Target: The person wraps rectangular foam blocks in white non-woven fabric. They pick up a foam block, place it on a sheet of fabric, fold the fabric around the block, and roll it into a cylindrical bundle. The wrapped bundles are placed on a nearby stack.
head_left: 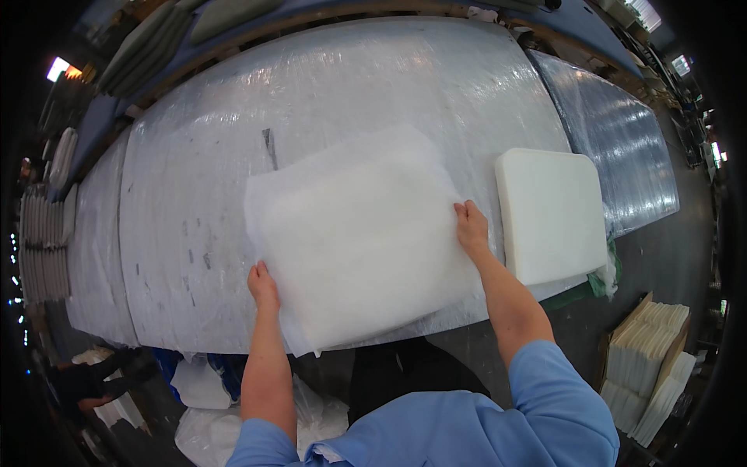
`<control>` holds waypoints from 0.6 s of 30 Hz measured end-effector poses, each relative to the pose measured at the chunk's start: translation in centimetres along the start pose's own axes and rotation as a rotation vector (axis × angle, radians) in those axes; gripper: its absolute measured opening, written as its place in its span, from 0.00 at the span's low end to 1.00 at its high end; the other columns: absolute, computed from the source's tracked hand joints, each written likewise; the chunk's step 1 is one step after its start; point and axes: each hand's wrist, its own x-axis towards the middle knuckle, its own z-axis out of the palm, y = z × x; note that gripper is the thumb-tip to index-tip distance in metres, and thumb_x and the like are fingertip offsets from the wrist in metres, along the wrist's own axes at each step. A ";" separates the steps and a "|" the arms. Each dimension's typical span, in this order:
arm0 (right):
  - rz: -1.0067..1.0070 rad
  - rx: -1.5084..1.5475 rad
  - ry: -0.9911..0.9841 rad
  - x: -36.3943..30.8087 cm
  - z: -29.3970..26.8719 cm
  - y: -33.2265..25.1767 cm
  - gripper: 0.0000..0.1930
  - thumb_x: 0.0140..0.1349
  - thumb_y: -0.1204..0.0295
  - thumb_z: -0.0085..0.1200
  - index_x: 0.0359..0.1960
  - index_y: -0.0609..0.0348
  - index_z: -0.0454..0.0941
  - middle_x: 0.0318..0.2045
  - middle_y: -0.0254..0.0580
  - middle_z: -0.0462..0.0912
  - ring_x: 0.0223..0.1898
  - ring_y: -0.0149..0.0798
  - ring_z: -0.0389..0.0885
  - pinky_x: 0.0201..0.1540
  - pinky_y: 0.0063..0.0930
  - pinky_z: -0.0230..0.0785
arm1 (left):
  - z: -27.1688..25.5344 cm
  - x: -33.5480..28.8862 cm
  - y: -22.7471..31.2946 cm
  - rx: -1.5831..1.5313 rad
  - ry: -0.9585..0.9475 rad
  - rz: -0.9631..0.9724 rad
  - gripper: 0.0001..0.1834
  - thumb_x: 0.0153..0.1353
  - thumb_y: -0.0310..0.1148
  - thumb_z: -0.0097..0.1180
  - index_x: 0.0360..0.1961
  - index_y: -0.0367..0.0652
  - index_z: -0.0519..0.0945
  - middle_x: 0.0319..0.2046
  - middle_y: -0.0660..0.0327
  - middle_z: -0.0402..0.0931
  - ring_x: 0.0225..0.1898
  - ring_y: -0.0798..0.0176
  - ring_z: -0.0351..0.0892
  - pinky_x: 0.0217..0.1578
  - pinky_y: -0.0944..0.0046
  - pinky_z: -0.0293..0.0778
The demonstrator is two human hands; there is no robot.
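White, soft-looking wadding formed a square pad [362, 241] with rounded corners, lying tilted on the near half of the surface [311, 86]. A thin, translucent fleece sheet [268, 183] stuck out past the pad's far and left edges. The left hand [263, 286] gripped the pad's near-left edge, fingers curled over it. The right hand [471, 226] pinched the right edge, fingertips closed on the material. Both bare forearms rose from light blue sleeves at the lower rim. The surface was wrapped in shiny, crinkled clear plastic film. Just right of the pad lay a thicker, smooth white foam block [551, 214], square with rounded corners, overhanging the near edge. Lower right, stacked white foam slabs [650, 362] stood in a cardboard box, partly cut off. Along the dark left rim, more stacked pads [43, 249] were hard to make out.
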 end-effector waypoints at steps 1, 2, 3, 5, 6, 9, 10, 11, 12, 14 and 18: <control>0.025 0.034 0.010 0.0 0.1 0.1 0.21 0.74 0.56 0.51 0.33 0.63 0.68 0.26 0.57 0.75 0.30 0.59 0.69 0.38 0.45 0.66 | -0.1 -0.1 -0.3 0.013 0.068 0.004 0.20 0.77 0.43 0.49 0.32 0.38 0.75 0.29 0.64 0.71 0.33 0.67 0.64 0.38 0.62 0.68; 0.031 0.030 0.017 0.1 0.3 0.1 0.20 0.74 0.56 0.51 0.33 0.62 0.69 0.27 0.57 0.76 0.31 0.61 0.71 0.38 0.47 0.66 | -0.1 -0.1 -0.5 0.035 0.111 0.014 0.20 0.76 0.42 0.49 0.31 0.36 0.74 0.29 0.62 0.72 0.32 0.65 0.64 0.37 0.60 0.67; 0.038 0.026 0.025 0.2 0.5 0.1 0.20 0.74 0.56 0.51 0.34 0.62 0.70 0.27 0.58 0.77 0.32 0.62 0.73 0.38 0.48 0.66 | 0.1 0.0 -0.7 0.057 0.153 0.024 0.20 0.76 0.41 0.50 0.30 0.35 0.74 0.28 0.60 0.73 0.31 0.63 0.64 0.36 0.59 0.67; 0.044 0.024 0.037 0.4 0.6 0.4 0.19 0.74 0.56 0.51 0.34 0.61 0.70 0.28 0.58 0.78 0.33 0.63 0.74 0.38 0.49 0.66 | 0.3 0.2 -0.9 0.087 0.205 0.042 0.21 0.75 0.40 0.50 0.30 0.33 0.74 0.28 0.57 0.74 0.30 0.60 0.65 0.35 0.56 0.67; 0.042 0.030 0.037 0.5 0.6 0.5 0.20 0.74 0.56 0.51 0.34 0.62 0.70 0.28 0.58 0.78 0.33 0.63 0.73 0.38 0.49 0.66 | 0.4 0.3 -1.0 0.097 0.220 0.050 0.21 0.75 0.41 0.49 0.30 0.33 0.74 0.28 0.55 0.75 0.30 0.59 0.66 0.36 0.55 0.68; 0.034 0.036 0.031 0.7 0.9 0.7 0.20 0.74 0.56 0.52 0.33 0.62 0.70 0.27 0.58 0.77 0.32 0.63 0.73 0.38 0.49 0.66 | 0.6 0.6 -1.2 0.136 0.273 0.032 0.22 0.75 0.41 0.49 0.30 0.32 0.75 0.29 0.51 0.77 0.31 0.55 0.69 0.37 0.53 0.69; 0.035 0.032 0.032 0.8 1.0 1.1 0.20 0.74 0.56 0.52 0.32 0.62 0.70 0.27 0.58 0.77 0.32 0.63 0.73 0.38 0.49 0.66 | 0.9 0.6 -1.2 0.149 0.286 0.019 0.22 0.75 0.41 0.49 0.31 0.31 0.75 0.29 0.50 0.77 0.31 0.53 0.70 0.38 0.52 0.70; 0.038 0.029 0.041 0.8 1.0 1.4 0.20 0.74 0.56 0.52 0.32 0.63 0.70 0.27 0.58 0.76 0.31 0.60 0.72 0.38 0.47 0.66 | 1.1 0.6 -1.2 0.172 0.287 0.012 0.22 0.75 0.41 0.49 0.31 0.31 0.75 0.29 0.50 0.78 0.31 0.53 0.71 0.38 0.52 0.70; 0.040 0.026 0.049 0.7 1.2 1.7 0.20 0.73 0.57 0.52 0.32 0.63 0.70 0.27 0.57 0.76 0.30 0.57 0.71 0.38 0.46 0.66 | 1.2 0.4 -1.2 0.195 0.289 0.005 0.22 0.75 0.41 0.49 0.31 0.31 0.76 0.29 0.49 0.78 0.31 0.52 0.72 0.39 0.52 0.70; 0.043 0.018 0.050 0.9 1.5 1.7 0.20 0.73 0.57 0.53 0.32 0.64 0.70 0.27 0.58 0.76 0.30 0.57 0.71 0.37 0.45 0.66 | 1.7 0.3 -0.8 0.204 0.289 -0.004 0.22 0.75 0.41 0.49 0.31 0.31 0.76 0.29 0.49 0.78 0.31 0.52 0.72 0.39 0.51 0.70; 0.036 -0.012 -0.034 0.7 1.4 1.9 0.20 0.74 0.56 0.52 0.34 0.63 0.73 0.28 0.57 0.78 0.31 0.59 0.74 0.38 0.46 0.67 | 0.8 -0.2 -0.9 0.204 0.118 0.014 0.22 0.75 0.45 0.49 0.35 0.33 0.78 0.32 0.51 0.81 0.33 0.53 0.75 0.41 0.51 0.71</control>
